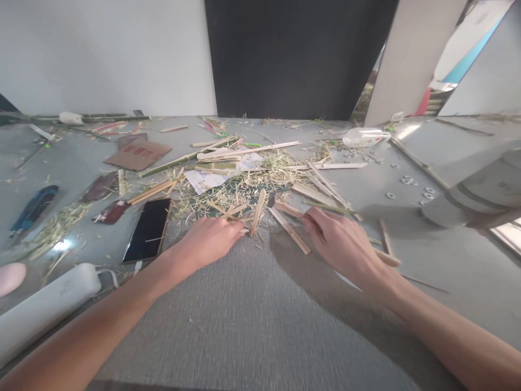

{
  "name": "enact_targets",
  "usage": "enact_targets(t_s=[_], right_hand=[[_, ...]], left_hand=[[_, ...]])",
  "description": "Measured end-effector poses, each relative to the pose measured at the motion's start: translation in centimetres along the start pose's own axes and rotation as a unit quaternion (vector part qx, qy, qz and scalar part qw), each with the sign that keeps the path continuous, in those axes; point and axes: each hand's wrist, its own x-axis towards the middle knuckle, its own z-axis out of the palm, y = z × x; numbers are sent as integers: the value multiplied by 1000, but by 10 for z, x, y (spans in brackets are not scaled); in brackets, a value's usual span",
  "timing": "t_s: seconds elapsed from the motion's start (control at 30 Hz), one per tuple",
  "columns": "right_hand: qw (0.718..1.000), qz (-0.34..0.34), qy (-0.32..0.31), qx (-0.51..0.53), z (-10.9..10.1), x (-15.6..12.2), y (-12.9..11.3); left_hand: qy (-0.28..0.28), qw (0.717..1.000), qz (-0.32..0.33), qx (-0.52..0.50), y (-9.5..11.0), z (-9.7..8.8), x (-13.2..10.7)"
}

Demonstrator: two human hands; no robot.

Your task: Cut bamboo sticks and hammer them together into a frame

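My left hand [209, 239] lies palm down at the far edge of a grey mat [252, 320], its fingertips pinched on a short bamboo strip [258, 212] that stands tilted. My right hand [340, 241] reaches forward beside it, and its fingers close on the end of another flat bamboo strip [288, 209]. A longer strip [290, 231] lies between the two hands. Ahead of both hands spreads a heap of bamboo shavings and splints [252, 179] over paper scraps.
A black phone [148, 228] lies left of my left hand. A white power strip [44, 304] and a pink object [10, 278] sit at the near left, a blue tool [35, 207] farther left. Small metal washers [407, 182] and a clear bottle [364, 137] lie at the right.
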Motion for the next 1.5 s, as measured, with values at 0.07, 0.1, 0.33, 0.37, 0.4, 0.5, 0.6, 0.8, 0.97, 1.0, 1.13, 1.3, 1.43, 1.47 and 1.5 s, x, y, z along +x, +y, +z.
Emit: enact_targets(t_s=[0.07,0.1,0.33,0.37,0.4,0.5,0.6,0.8,0.97,1.0,1.13,1.3,1.43,1.47,1.5], right_hand=[[999,7,25,-27,1,3,5],[998,5,39,-41,3,5,9],[993,-9,83,-78,14,15,38],[993,-12,90,-80,13,15,39],[991,-21,104,-79,11,15,38],[982,-88,164,-34,6,13,27],[968,-205,140,25,8,8,8],[944,-329,27,19,27,5,-16],[944,-326,8,44,26,5,-17],[944,-328,6,44,24,4,-17],[942,-333,0,47,20,2,-19],[939,-335,7,74,18,-2,-18],[940,-328,48,75,16,0,-6],[941,-325,55,75,15,1,-3],[942,-321,58,75,14,1,-1]], left_hand=[[2,1000,3,-2,1,-1,-1],[3,1000,4,-3,1,-2,-2],[40,999,26,-11,5,-4,-7],[46,998,29,-11,6,-4,-7],[49,998,30,-12,7,-4,-7],[48,998,31,-30,6,-4,-7],[44,995,53,-75,1,-7,-7],[5,971,225,-77,-7,-20,-11],[55,967,234,-83,-7,-17,-9],[78,969,219,-86,-7,-14,-8],[138,974,167,-63,-7,-2,-2],[113,980,165,-19,-11,5,3],[131,984,124,15,-16,4,3],[132,985,112,17,-17,4,3],[131,986,101,14,-17,6,3]])
